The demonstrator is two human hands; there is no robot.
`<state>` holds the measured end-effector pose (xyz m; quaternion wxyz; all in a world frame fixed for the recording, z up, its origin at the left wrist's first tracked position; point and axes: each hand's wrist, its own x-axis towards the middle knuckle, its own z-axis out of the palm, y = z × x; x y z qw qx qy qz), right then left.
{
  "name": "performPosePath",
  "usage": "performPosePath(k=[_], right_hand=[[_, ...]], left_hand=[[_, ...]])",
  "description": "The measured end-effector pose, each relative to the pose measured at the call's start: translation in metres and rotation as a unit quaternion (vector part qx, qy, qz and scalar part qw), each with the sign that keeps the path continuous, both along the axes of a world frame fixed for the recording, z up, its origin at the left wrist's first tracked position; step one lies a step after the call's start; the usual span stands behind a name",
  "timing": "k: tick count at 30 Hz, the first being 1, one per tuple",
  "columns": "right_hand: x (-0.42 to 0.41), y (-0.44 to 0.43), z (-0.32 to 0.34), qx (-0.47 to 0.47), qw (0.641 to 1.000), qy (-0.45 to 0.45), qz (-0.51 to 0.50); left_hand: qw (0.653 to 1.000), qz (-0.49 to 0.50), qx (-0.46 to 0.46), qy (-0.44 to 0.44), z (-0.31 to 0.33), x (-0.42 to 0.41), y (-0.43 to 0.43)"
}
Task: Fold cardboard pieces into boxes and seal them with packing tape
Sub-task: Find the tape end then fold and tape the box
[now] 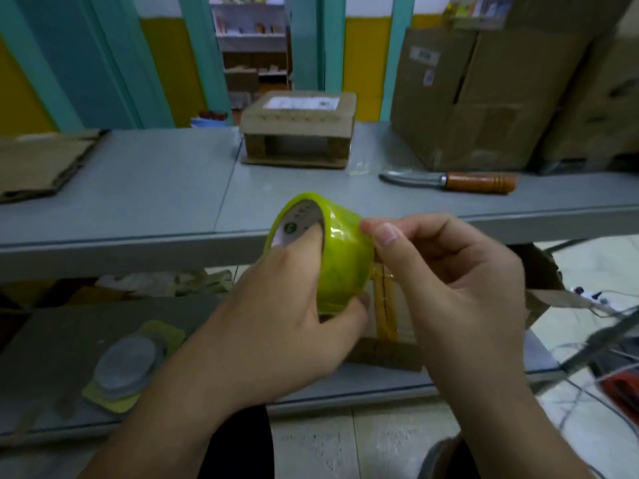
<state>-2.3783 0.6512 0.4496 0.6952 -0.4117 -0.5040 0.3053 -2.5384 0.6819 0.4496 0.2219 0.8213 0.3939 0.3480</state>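
A roll of yellow-green packing tape (340,257) is held up in front of the grey shelf. My left hand (287,312) grips the roll, with fingers inside its core and the thumb under its outer face. My right hand (446,271) pinches the tape's surface near the roll's right edge between thumb and forefinger. Below the hands, a small cardboard box (383,340) with a strip of tape along its seam sits on the lower shelf, partly hidden. A folded small box (299,127) with a white label rests on the upper shelf.
A wooden-handled knife (453,181) lies on the upper shelf (155,181) at right, beside a large cardboard carton (484,98). Flat cardboard (38,164) lies at far left. Grey discs on yellow pads (128,364) sit on the lower shelf. Wires (601,302) trail at right.
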Motion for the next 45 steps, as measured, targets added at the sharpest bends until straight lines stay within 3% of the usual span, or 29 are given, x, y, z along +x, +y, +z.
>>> performPosePath(k=[5, 10, 16, 18, 20, 23, 28, 37, 41, 45], right_hand=[[0.021, 0.028, 0.045, -0.013, 0.992, -0.047, 0.118], [0.040, 0.053, 0.055, -0.029, 0.972, -0.106, 0.205], [0.059, 0.063, 0.063, -0.071, 0.929, -0.135, 0.339], [0.058, 0.061, 0.068, -0.069, 0.927, -0.188, 0.316], [0.048, 0.060, 0.072, -0.054, 0.941, -0.250, 0.223], [0.030, 0.059, 0.074, -0.042, 0.951, -0.272, 0.142], [0.030, 0.058, 0.067, -0.029, 0.954, -0.247, 0.167], [0.034, 0.055, 0.053, -0.045, 0.967, -0.088, 0.236], [0.034, 0.061, 0.059, -0.084, 0.949, 0.014, 0.305], [0.041, 0.090, 0.071, -0.113, 0.921, 0.058, 0.369]], left_hand=[[0.997, 0.027, 0.069, -0.029, 0.038, 0.000, 0.025], [0.980, 0.076, 0.184, 0.012, 0.053, 0.002, 0.047], [0.964, 0.101, 0.233, 0.083, 0.049, -0.003, 0.055], [0.955, 0.113, 0.253, 0.111, 0.050, -0.007, 0.057], [0.940, 0.118, 0.284, 0.148, 0.052, -0.010, 0.056], [0.921, 0.104, 0.330, 0.179, 0.051, -0.011, 0.054], [0.903, 0.089, 0.364, 0.212, 0.041, -0.016, 0.057], [0.916, 0.050, 0.381, 0.115, 0.035, -0.019, 0.055], [0.933, 0.027, 0.350, 0.075, 0.038, -0.020, 0.060], [0.945, -0.007, 0.321, 0.062, 0.062, -0.021, 0.085]])
